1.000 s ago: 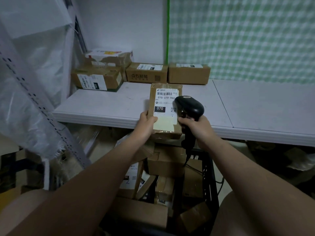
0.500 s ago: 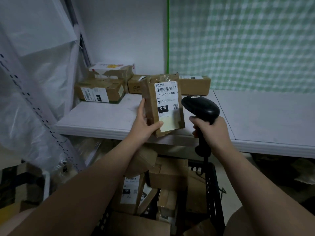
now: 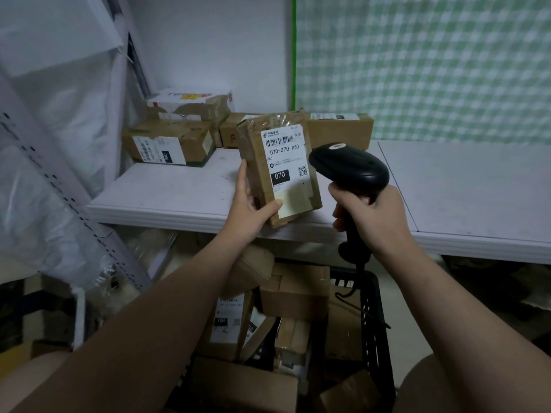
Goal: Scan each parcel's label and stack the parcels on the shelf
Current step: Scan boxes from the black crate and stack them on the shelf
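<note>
Parcel 070-070-A80 (image 3: 280, 171) stood upright in my left hand (image 3: 249, 208), thumb across its lower front and fingers along its left side, raised over the shelf (image 3: 179, 192) edge with its label (image 3: 283, 147) facing me. My right hand (image 3: 371, 217) was clenched round the handle of the scanner (image 3: 348, 166), whose head sat just right of the label. It seemed a small, stiff, light cardboard box whose glossy tape (image 3: 277, 120) might slip, so I judged the bare lower corner the best hold, barcode uncovered.
</note>
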{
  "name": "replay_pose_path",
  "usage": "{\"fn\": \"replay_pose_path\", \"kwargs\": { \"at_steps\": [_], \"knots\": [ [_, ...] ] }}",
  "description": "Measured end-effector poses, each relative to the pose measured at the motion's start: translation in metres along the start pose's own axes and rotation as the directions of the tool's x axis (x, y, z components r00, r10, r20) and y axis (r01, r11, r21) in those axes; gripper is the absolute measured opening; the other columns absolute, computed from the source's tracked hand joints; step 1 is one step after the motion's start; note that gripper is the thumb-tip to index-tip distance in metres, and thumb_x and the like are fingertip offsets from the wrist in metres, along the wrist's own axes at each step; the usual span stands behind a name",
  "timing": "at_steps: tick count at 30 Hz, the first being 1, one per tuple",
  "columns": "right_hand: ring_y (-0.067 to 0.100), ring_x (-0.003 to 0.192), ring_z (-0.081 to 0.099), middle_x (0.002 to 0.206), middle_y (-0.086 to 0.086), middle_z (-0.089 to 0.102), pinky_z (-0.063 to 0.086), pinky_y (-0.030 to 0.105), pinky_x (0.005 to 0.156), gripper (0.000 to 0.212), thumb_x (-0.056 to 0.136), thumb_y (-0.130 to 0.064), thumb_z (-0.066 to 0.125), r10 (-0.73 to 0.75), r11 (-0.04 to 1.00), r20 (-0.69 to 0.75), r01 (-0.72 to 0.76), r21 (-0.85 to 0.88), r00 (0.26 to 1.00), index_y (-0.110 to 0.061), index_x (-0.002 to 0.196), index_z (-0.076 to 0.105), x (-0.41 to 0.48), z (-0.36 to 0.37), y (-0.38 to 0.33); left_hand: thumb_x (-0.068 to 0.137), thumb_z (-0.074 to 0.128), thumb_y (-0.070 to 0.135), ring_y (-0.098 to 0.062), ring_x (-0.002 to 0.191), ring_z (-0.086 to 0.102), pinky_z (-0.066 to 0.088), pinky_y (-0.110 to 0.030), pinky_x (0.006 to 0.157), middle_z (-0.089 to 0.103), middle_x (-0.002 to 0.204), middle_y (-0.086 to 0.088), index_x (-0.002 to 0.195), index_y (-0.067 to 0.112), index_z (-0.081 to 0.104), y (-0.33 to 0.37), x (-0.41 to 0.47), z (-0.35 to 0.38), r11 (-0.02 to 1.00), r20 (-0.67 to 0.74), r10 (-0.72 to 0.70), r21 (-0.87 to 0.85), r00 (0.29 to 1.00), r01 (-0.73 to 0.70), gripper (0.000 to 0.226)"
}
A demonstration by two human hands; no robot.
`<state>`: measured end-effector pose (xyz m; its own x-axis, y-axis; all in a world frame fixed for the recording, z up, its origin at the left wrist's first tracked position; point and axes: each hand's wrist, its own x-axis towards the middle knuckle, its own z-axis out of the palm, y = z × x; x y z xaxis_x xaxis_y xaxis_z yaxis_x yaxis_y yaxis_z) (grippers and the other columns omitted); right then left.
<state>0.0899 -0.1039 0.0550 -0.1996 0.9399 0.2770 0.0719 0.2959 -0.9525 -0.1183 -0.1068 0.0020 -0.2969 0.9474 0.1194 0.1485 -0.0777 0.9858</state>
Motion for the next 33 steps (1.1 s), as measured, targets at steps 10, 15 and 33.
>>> {"fn": "replay_pose_path", "kwargs": {
  "at_steps": [10,15,33],
  "knots": [
    [0.029,0.057,0.063,0.066,0.019,0.062,0.058,0.045,0.062,0.011,0.088,-0.019,0.067,0.015,1.000,0.048,-0.013,-0.027,0.999,-0.007,0.087,0.067,-0.007,0.001,0.000,0.084,0.072,0.012,-0.022,0.131,0.048,0.045,-0.050,0.103,0.044,0.146,-0.004,0.146,0.050,0.004,0.000,0.001,-0.001,1.000,0.001,0.011,0.015,1.000,-0.011,0.100],
    [0.030,0.057,0.064,0.066,0.019,0.063,0.058,0.048,0.064,0.004,0.088,-0.018,0.067,0.014,0.999,0.052,-0.012,-0.033,0.999,-0.016,0.085,0.066,-0.008,-0.001,0.001,0.085,0.071,0.012,-0.022,0.132,0.046,0.042,-0.048,0.106,0.041,0.149,-0.004,0.147,0.047,0.001,0.001,0.001,0.000,0.999,0.000,0.006,0.032,1.000,-0.006,0.100],
    [0.024,0.059,0.063,0.077,0.023,0.067,0.056,0.031,0.058,0.020,0.089,-0.022,0.068,0.064,0.998,0.025,-0.064,0.007,0.998,-0.002,0.088,0.068,0.009,0.010,0.015,0.074,0.077,0.038,-0.024,0.128,0.048,0.040,-0.050,0.107,0.044,0.144,-0.008,0.144,0.046,0.005,0.005,0.005,0.004,0.996,-0.104,-0.074,0.040,0.992,0.079,0.101]
  ]
}}
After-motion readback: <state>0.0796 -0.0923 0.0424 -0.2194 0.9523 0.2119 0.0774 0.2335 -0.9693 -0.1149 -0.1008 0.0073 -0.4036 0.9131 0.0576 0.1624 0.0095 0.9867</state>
